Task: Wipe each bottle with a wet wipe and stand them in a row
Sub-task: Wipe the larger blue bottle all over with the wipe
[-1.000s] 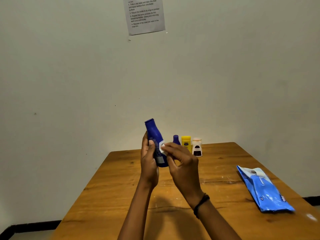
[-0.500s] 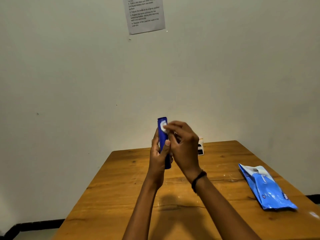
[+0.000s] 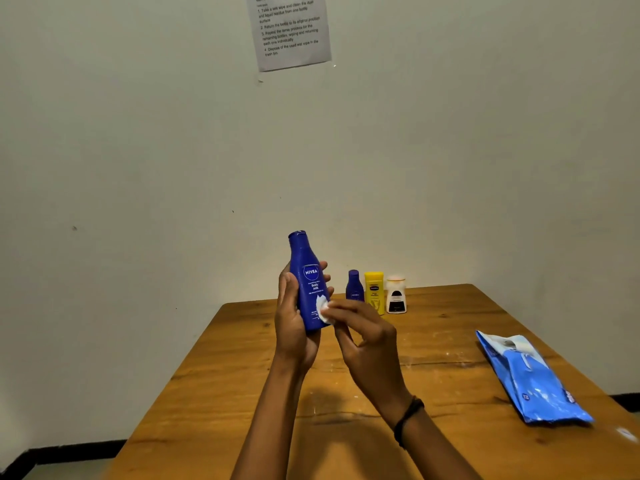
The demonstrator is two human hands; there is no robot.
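Observation:
My left hand [image 3: 294, 327] holds a tall blue lotion bottle [image 3: 307, 278] upright in the air above the table, label facing me. My right hand [image 3: 365, 341] pinches a small white wet wipe [image 3: 323, 309] against the lower right part of that bottle. Behind, at the far edge of the table, stand a small dark blue bottle [image 3: 354, 286], a yellow bottle [image 3: 374, 292] and a white bottle [image 3: 396, 294], side by side in a row.
The wooden table [image 3: 242, 393] runs up to a pale wall. A blue pack of wet wipes [image 3: 530, 379] lies flat on the right side of the table. A printed sheet [image 3: 291, 29] hangs on the wall above.
The bottle has turned from edge-on to label-forward in my left hand. My right hand with the wipe has slid from the cap down to the lower body, uncovering the row of bottles behind.

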